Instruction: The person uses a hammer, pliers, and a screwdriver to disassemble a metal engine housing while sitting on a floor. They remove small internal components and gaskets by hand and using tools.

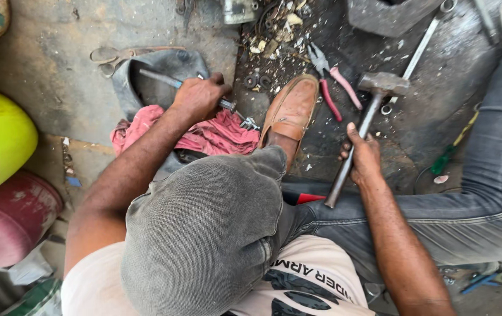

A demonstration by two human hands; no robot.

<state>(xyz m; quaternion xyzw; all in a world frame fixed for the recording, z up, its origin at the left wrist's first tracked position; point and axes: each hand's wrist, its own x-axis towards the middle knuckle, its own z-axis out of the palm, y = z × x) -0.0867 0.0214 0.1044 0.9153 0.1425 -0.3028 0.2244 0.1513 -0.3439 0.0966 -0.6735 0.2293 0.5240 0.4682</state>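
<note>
Right hand grips a hammer; left hand clasps a metal tool over a red rag.

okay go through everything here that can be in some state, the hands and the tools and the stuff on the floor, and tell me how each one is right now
Left hand: closed around a thin metal rod tool.
Right hand: gripping the metal-handled hammer, head raised off the floor.
Red-handled pliers: lying on the floor, handles spread.
Crumpled red cloth: bunched under the left hand.
Brown leather shoe: on the foot, planted flat.
Long silver wrench: lying loose.
</note>
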